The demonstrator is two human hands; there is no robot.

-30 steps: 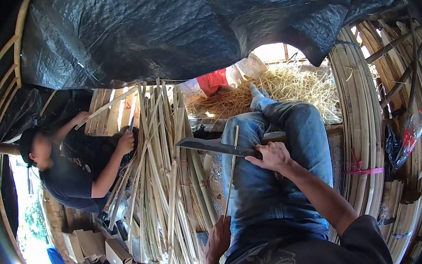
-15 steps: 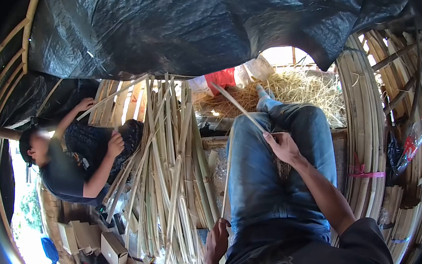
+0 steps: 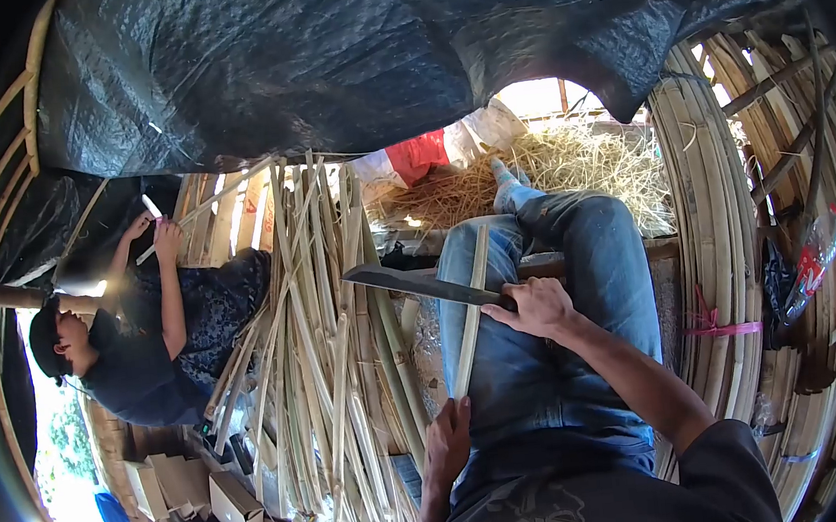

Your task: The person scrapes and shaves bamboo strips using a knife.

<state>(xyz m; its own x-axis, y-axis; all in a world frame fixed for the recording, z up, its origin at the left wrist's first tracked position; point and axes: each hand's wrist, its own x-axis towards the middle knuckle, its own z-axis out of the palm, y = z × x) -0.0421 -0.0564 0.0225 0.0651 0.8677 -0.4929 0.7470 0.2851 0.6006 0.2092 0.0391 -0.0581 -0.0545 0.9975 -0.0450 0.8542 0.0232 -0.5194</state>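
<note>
In my right hand [image 3: 538, 307] is a machete [image 3: 410, 284]; the fingers wrap its dark handle. Its broad dark blade points left and lies across a pale bamboo strip [image 3: 469, 346] over my left thigh. My left hand [image 3: 447, 442] grips the strip's near end, beside my left hip. The strip slants up and away along the thigh, its wider face showing. Whether the blade's edge presses into the strip or just rests over it, I cannot tell.
Long bamboo strips [image 3: 330, 338] lean in a pile on my left. Beyond them sits a co-worker [image 3: 151, 329], both hands raised to a bright, thin object. A bamboo bundle [image 3: 704, 236] tied with pink ribbon stands right. Straw [image 3: 599, 166] lies ahead; a black tarp [image 3: 321, 61] hangs above.
The machete has turned from edge-on, pointing away, to broadside across the strip. The strip has turned its wider face up. The co-worker's hands have come together and risen.
</note>
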